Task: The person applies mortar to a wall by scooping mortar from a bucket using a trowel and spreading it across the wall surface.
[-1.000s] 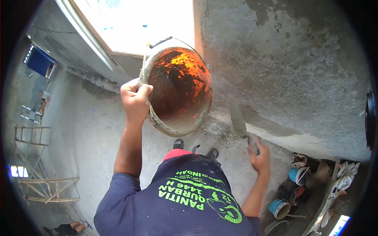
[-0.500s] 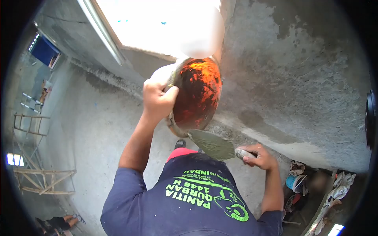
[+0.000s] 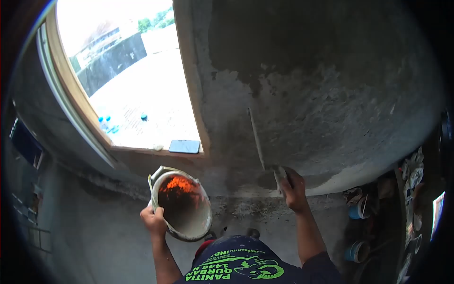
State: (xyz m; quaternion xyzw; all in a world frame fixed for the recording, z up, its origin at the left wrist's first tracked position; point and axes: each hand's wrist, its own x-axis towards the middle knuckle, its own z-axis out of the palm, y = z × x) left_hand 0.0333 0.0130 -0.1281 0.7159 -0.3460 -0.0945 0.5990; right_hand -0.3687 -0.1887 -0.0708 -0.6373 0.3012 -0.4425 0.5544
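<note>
A round, grey-crusted bucket [image 3: 208, 213] is held tilted below the window by the left hand [image 3: 153, 220] — a grey-smeared trowel [image 3: 257, 139] is gripped by the right hand [image 3: 293, 189].
The bucket's rim is clamped by the left thumb and fingers; inside, orange-red is seen high on its wall and a grey coating lower down, though the depth of any contents cannot be told. The trowel's handle is wrapped by the right fingers — its blade is seen edge-on before the rough, grey plastered wall [image 3: 331, 132], and contact cannot be told. Above the bucket, a flat, blue-grey phone [image 3: 185, 146] is supported by the wooden sill [image 3: 135, 150]. Two blue, round pails [image 3: 353, 212] are set at the right, over the grey concrete floor [image 3: 104, 236].
</note>
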